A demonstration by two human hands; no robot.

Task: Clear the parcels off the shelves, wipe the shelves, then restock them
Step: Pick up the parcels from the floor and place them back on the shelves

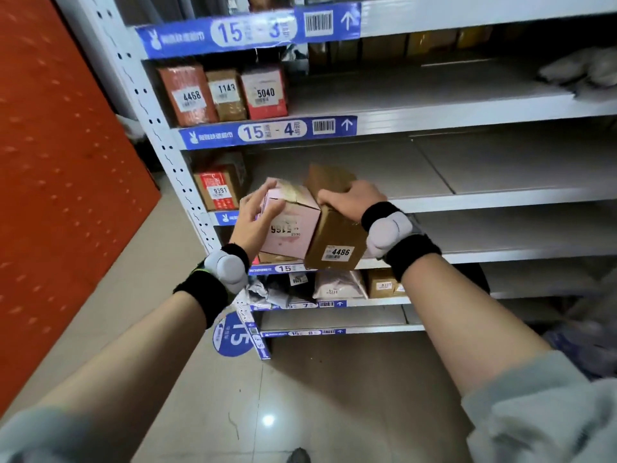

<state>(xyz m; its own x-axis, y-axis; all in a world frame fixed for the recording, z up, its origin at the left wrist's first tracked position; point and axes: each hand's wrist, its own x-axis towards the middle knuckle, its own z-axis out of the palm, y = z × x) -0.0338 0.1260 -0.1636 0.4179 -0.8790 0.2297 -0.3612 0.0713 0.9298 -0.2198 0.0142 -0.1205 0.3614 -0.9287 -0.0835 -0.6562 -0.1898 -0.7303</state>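
At the near edge of the grey metal shelving unit (467,198) we hold two parcels side by side, touching each other, just in front of the shelf under the blue 15-4 label (267,132). Our left hand (255,215) curls its grip over the top left of the pale pink cardboard box (290,228), whose number sticker reads upside down. Our right hand (350,203) clamps its grip around the upper part of the brown cardboard box marked 4486 (337,242).

We judge the task to be in its restocking stage, or possibly still clearing; we cannot tell which from this view. That shelf holds only a red-and-brown box marked 9391 (218,192) at its far left, with bare board to the right. One level up, three boxes marked 4468 (187,95), 1143 (227,93) and 5040 (265,91) stand in a row at the left. Lower shelves carry a few bags and boxes (337,285). Much shelf space remains unfilled.
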